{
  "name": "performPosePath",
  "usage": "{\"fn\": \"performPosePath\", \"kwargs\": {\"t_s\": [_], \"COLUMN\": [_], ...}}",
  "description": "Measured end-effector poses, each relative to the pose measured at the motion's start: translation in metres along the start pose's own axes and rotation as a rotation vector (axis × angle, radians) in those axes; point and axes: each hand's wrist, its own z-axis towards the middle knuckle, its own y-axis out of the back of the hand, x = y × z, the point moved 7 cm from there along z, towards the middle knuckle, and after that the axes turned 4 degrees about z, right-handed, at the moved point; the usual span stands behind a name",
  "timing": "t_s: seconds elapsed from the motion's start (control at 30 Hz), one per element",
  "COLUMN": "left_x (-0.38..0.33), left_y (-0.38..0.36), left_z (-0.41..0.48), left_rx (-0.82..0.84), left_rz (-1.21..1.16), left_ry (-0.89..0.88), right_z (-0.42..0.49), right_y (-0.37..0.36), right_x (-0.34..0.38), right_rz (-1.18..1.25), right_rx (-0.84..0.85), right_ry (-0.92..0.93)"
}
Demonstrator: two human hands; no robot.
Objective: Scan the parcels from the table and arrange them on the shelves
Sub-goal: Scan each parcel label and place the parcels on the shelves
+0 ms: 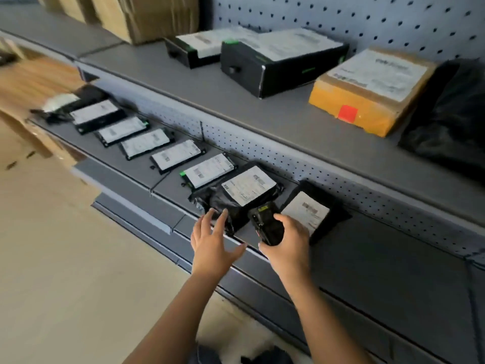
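On the lower shelf (393,258), a row of flat black parcels (145,143) with white labels runs from the left up to a crumpled black plastic bag parcel (246,186), which has a white barcode label on top. The left hand (212,245) keeps its fingers (221,219) straight and spread at the near edge of this bag, touching or just above, I cannot tell. Just to the right, the right hand (288,248) curls its fingers around a black handheld scanner (265,224), beside another flat black parcel (307,214).
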Motion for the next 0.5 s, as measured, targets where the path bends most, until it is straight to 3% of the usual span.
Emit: {"fn": "performPosePath", "kwargs": {"t_s": [0.2, 0.5], "left_x": [0.123, 0.319], "left_y": [0.080, 0.194], "left_z": [-0.023, -0.034], "left_rx": [-0.200, -0.343], "left_rz": [-0.028, -0.035], "left_ry": [0.228, 0.488], "right_z": [-0.022, -0.063], "right_y": [-0.105, -0.273], "right_x": [0.105, 0.280], "right_rz": [0.095, 0.165], "right_rx": [0.196, 0.428], "right_ry": [0.198, 0.382]}}
